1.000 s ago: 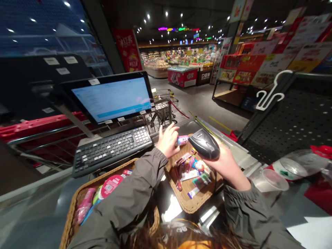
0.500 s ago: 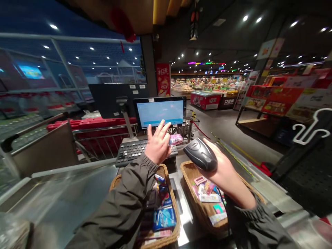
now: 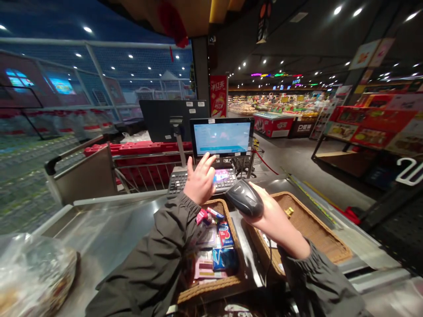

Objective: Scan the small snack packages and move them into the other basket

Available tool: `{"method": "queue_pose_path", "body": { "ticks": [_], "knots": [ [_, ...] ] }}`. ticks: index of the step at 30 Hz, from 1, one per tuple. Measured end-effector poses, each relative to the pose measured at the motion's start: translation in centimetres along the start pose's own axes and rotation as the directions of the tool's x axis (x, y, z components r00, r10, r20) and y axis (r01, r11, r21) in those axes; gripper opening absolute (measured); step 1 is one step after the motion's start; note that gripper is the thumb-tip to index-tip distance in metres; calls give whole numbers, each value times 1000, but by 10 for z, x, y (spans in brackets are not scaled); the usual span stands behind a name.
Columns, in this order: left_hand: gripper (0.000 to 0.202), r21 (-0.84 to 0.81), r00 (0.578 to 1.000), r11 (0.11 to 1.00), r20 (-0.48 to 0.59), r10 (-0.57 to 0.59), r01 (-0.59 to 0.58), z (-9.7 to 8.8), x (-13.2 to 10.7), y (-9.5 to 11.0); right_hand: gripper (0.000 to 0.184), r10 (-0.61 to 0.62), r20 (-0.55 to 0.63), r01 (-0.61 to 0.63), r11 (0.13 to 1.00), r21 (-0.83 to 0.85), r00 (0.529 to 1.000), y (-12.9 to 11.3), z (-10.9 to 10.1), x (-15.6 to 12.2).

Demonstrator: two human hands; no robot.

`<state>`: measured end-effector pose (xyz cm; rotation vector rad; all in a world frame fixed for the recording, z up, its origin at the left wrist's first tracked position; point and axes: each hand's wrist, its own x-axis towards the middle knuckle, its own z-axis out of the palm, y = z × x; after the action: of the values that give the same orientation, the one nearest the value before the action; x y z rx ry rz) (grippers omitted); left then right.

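Note:
My right hand (image 3: 272, 219) is wrapped round a black handheld barcode scanner (image 3: 245, 198), which points forward and left. A cord hangs down below it. My left hand (image 3: 200, 179) is raised over the keyboard (image 3: 177, 179), several fingers stretched out. On its right side it pinches a small pink and purple packet (image 3: 221, 175), lit by a bright glow; the grip itself is partly hidden. Beneath my left hand stands a wicker basket (image 3: 235, 229) with several small packets, among them a blue pack (image 3: 224, 259). A second wicker basket (image 3: 319, 229) is under my right forearm, holding a small yellow item (image 3: 288, 212).
Behind the keyboard stands a lit screen (image 3: 222, 137), with another monitor (image 3: 161, 119) turned away to its left. The metal counter (image 3: 122, 229) spreads to the left, where a clear plastic bag (image 3: 36, 268) lies. A white hook (image 3: 410, 171) stands out at the right.
The view has swung left, so the screen and baskets appear further right. The scanner has come closer to the packet, which now glows. Both hands keep their hold.

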<state>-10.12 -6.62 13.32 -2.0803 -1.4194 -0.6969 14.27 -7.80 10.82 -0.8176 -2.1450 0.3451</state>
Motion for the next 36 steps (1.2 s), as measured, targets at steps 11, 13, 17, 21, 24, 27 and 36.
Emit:
{"method": "queue_pose_path", "body": {
  "ticks": [11,13,17,21,24,27,36],
  "knots": [
    [24,-16,1000,1000,25,-7,7,-5,-13,-11,56,-7,-2,7,1000,-7,1000,-8,10,-3],
    [24,-32,999,999,37,-12,14,-3,-16,-13,57,3,7,-3,1000,-23,1000,-8,11,-4],
    [25,-51,997,999,76,1,3,3,-25,-17,51,-12,22,12,1000,-28,1000,-8,13,-5],
    [29,-75,990,997,142,12,-1,10,-40,-19,57,5,42,-4,1000,-21,999,-3,18,-10],
    [31,-111,980,994,200,2,20,16,-52,-19,60,22,76,-21,1000,-19,997,1,23,-14],
    [28,-122,967,992,253,2,30,21,-65,-20,59,40,97,-40,999,-3,995,3,26,-17],
    [26,-163,910,981,413,-28,104,23,-122,-27,52,89,172,-96,995,33,981,1,39,-25]
  ]
}}
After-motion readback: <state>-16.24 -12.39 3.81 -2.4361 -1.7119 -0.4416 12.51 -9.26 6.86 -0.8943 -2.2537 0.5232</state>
